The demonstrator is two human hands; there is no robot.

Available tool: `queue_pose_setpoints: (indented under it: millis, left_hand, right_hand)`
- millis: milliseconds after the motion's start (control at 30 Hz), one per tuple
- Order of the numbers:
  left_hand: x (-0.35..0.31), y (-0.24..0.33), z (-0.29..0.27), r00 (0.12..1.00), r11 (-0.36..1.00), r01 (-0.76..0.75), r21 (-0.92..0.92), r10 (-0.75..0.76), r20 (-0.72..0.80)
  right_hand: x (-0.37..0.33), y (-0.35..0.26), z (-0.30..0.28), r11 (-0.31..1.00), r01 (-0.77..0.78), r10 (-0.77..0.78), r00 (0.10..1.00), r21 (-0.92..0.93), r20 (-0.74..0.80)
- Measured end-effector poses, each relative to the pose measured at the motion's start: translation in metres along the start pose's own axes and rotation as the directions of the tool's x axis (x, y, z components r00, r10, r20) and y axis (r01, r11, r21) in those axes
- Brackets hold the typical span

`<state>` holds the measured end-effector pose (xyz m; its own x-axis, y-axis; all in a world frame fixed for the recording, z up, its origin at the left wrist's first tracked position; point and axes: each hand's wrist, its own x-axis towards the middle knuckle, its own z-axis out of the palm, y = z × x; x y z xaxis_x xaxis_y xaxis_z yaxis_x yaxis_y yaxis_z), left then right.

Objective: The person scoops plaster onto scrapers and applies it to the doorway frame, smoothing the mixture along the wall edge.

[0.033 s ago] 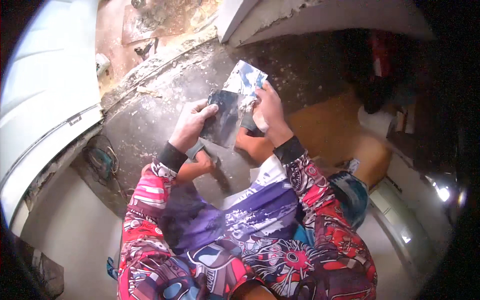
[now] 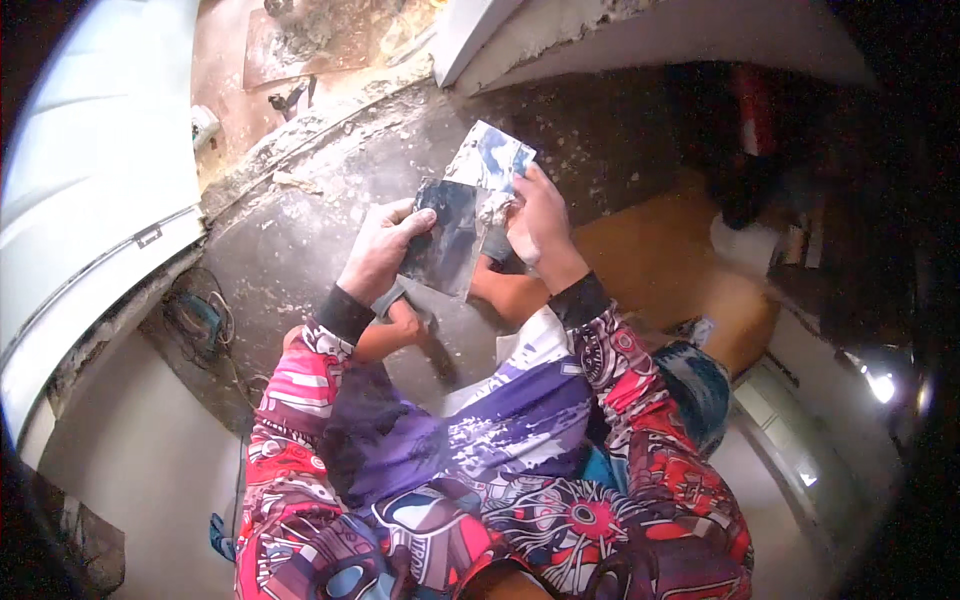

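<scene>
My left hand (image 2: 382,248) is closed on a dark, flat, rectangular scraper blade (image 2: 440,235), thumb on its face and fingers behind. Pale smears run over the lower part of that blade. In my right hand (image 2: 541,225) is a shiny metal scraper blade (image 2: 492,160), gripped near its lower right edge. Its bright face has bluish and whitish patches. A lump of pale putty (image 2: 493,207) sits between the two blades, beside my right fingers. The blades overlap or touch near their corners; exactly how is hard to see. No handle shows on either.
Below my hands is a stained grey floor (image 2: 290,240) spattered with pale specks. A white panel (image 2: 90,200) stands at the left, with coiled cable (image 2: 205,315) near it. A rough ledge (image 2: 330,125) crosses the far side. At right are a brown board (image 2: 640,250) and a white bucket (image 2: 745,243).
</scene>
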<state>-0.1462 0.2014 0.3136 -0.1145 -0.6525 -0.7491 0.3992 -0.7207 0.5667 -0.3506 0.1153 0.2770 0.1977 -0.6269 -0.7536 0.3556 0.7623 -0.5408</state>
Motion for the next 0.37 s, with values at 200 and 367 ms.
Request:
queue_pose_setpoints:
  millis: [200, 367]
  left_hand:
    - [0.003, 0.008, 0.011, 0.999, 0.951, 0.05, -0.304, -0.04, 0.036]
    - [0.022, 0.032, 0.018, 0.989, 0.929, -0.073, -0.363, 0.114, 0.091]
  right_hand:
    - [-0.006, -0.025, -0.01, 0.965, -0.066, 0.104, 0.985, 0.253, -0.138]
    - [0.008, -0.019, -0.061, 0.962, -0.105, 0.102, 0.994, 0.252, 0.027]
